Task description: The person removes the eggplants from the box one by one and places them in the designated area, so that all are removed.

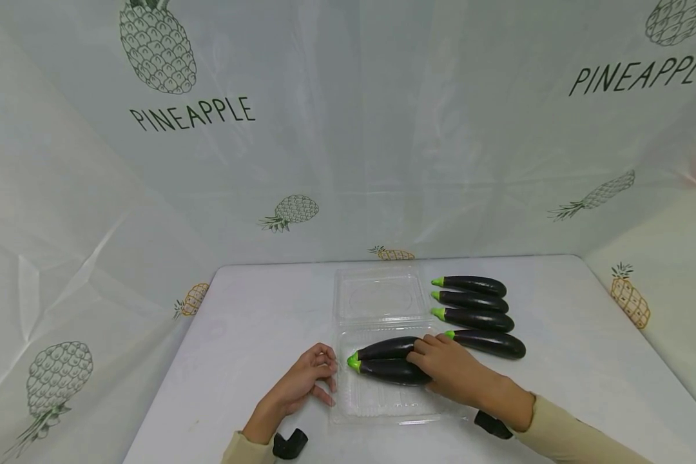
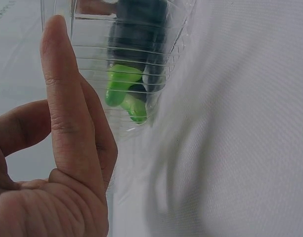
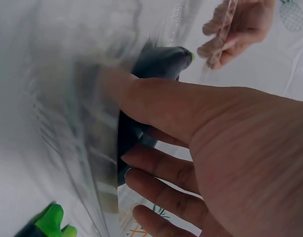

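Two dark purple eggplants with green stems, a far one [image 1: 386,348] and a near one [image 1: 393,372], lie side by side in the base of a clear plastic clamshell box [image 1: 391,406]. My right hand [image 1: 455,370] covers their right ends and holds the near eggplant, thumb toward me and fingers over the far side. At the box's left wall, my left hand [image 1: 310,381] stands with loosely bent fingers. The left wrist view shows its straight finger [image 2: 67,108] right by the ribbed wall, near the green stems [image 2: 124,81].
The box's lid [image 1: 379,293] lies folded back, away from me. Right of the box, several more eggplants [image 1: 475,319] lie in a column, stems toward the left. They rest on a white table [image 1: 267,309] before a pineapple-print curtain [image 1: 336,129].
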A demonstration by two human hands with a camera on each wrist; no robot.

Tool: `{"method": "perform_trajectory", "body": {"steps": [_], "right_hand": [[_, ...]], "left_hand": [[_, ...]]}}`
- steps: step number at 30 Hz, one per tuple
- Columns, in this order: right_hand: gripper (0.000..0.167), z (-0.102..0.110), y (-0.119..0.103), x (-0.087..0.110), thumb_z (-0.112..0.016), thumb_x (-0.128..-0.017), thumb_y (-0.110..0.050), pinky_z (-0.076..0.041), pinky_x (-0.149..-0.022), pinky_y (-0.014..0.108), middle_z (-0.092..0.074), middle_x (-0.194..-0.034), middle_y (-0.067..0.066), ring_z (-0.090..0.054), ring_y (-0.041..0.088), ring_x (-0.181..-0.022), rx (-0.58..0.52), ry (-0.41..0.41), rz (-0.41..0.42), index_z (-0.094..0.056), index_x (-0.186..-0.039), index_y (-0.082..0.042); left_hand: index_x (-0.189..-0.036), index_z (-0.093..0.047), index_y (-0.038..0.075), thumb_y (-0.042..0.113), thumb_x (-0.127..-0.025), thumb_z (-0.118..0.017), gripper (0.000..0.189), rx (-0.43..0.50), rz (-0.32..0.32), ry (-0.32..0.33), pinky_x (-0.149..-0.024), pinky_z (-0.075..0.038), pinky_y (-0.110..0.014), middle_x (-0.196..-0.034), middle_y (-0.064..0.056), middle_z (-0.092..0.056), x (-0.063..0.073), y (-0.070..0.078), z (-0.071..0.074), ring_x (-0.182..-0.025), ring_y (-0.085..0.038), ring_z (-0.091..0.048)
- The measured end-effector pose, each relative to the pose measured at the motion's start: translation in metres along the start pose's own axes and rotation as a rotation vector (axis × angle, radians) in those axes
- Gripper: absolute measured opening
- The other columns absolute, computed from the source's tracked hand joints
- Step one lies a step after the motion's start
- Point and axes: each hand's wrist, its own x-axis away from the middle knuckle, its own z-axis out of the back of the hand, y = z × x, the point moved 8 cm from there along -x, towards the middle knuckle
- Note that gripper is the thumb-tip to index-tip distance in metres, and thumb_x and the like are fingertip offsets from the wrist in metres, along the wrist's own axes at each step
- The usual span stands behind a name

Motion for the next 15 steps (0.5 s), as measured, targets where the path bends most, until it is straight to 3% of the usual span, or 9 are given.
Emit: {"method": "perform_trajectory", "body": {"steps": [15], "right_hand": [[0.059, -0.0031, -0.0081, 0.0019, -0.101, -0.067, -0.029, -0.054, -0.079, 0.037, -0.070, -0.102, 0.001, -0.063, 0.021, -0.095, 0.046, 0.039, 0.054, -0.069, -0.113, -0.012]], "left_hand": [[-0.118, -0.044, 0.000, 0.001, -0.105, -0.054, 0.017, 0.007, -0.005, -0.007, -0.056, -0.064, -0.030, -0.093, -0.002, -0.053, 0.0003, 0.0011, -0.0016, -0.073, -0.014, -0.062]]}}
